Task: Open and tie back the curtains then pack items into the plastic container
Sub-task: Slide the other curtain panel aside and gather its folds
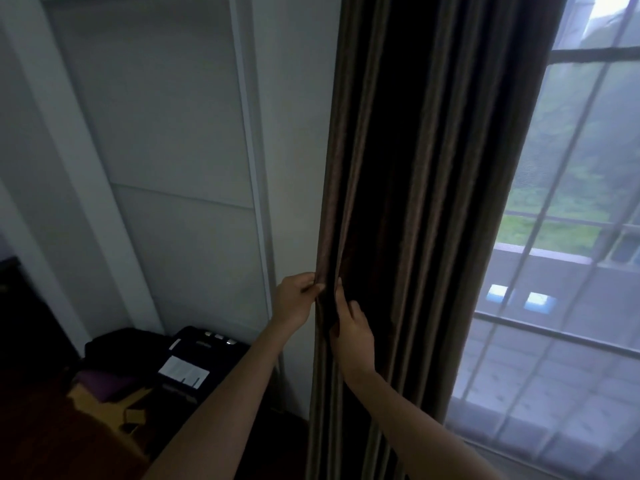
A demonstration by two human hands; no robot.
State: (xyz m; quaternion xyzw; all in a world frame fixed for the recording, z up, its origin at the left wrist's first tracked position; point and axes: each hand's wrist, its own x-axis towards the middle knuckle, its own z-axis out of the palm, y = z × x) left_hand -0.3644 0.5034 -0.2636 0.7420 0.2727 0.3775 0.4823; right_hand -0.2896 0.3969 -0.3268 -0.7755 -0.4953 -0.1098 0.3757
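Observation:
A dark brown curtain [426, 188] hangs gathered in folds beside the window, drawn to the left of the glass. My left hand [294, 299] pinches the curtain's left edge at about waist height. My right hand [349, 327] lies just to the right of it, fingers closed on a fold of the same curtain. Both forearms reach up from the bottom of the view. No tie-back and no plastic container are visible.
A sheer white curtain [568, 306] covers the barred window on the right. A white wall with a panelled door [166, 133] is on the left. Below it sit a black bag [121, 344], a dark case with a white label [204, 355] and a wooden floor.

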